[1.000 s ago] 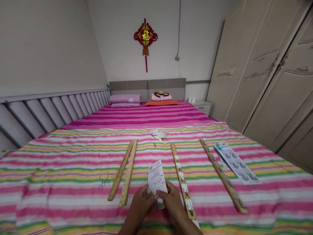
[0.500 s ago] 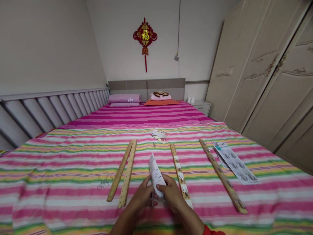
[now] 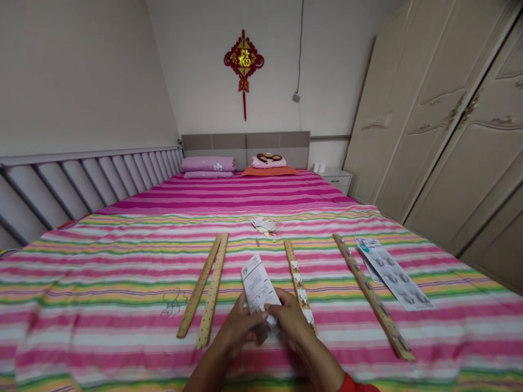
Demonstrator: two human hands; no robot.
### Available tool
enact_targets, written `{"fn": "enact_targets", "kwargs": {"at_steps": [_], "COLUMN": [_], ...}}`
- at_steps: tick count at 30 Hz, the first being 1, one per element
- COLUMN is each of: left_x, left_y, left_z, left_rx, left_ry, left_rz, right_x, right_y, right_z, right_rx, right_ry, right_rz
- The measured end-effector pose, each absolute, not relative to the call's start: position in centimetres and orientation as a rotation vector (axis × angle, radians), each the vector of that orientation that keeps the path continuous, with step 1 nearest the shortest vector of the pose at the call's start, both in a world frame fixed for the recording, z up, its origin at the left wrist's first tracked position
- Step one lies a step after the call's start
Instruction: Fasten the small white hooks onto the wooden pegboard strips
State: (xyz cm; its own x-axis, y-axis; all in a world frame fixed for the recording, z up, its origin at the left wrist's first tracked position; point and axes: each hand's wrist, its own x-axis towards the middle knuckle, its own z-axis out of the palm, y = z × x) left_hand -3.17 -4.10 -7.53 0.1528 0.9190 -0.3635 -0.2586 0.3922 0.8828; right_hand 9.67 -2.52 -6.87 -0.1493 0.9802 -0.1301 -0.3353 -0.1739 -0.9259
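1. Well, taking the packet (image 3: 260, 288) as our clock's centre and the headboard (image 3: 216, 142) as twelve, a thin tangled line (image 3: 174, 302) lies near nine; we cannot tell thread from wire
2. Also toward nine, two dotted wooden strips (image 3: 200, 287) lie with their far ends meeting; we see no hooks on them, so we judge this pair undone
3. Our left hand (image 3: 237, 324) grips the packet's lower left, fingers curled round it; something brownish shows at its lower end, unclear to us
4. Toward twelve, past the packet, we have a heap of paper scraps (image 3: 265, 224), probably discarded wrapping
5. Our right hand (image 3: 291, 321) pinches the packet's lower right, thumb across its printed face
6. Toward two, the middle strip (image 3: 300, 287) carries a row of white-backed hooks (image 3: 302, 296); our hand hides its near end, so we cannot call it complete
7. At three, the right strip (image 3: 371, 296) bears metal hooks along its length and looks done to us; cards (image 3: 394, 275) lie just beyond it
8. Against half a second ago, we hold the packet flatter, its printed face toward us rather than curled nearly edge-on; the strips lie as they did
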Motion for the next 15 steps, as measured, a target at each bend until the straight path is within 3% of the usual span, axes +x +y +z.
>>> {"fn": "enact_targets", "kwargs": {"at_steps": [7,15], "left_x": [-3.9,-2.6], "left_y": [-4.4,-4.2], "left_z": [-7.6,-8.0], "left_rx": [0.714,0.940], "left_ry": [0.955,1.229], "left_rz": [0.924,0.915], "right_x": [9.9,9.3], "right_y": [-2.6,-2.5], "right_z": [-7.1,-6.9], "right_rx": [-1.000,-1.036], "right_ry": [-0.980,-1.137], "right_rz": [1.565,1.446]}}
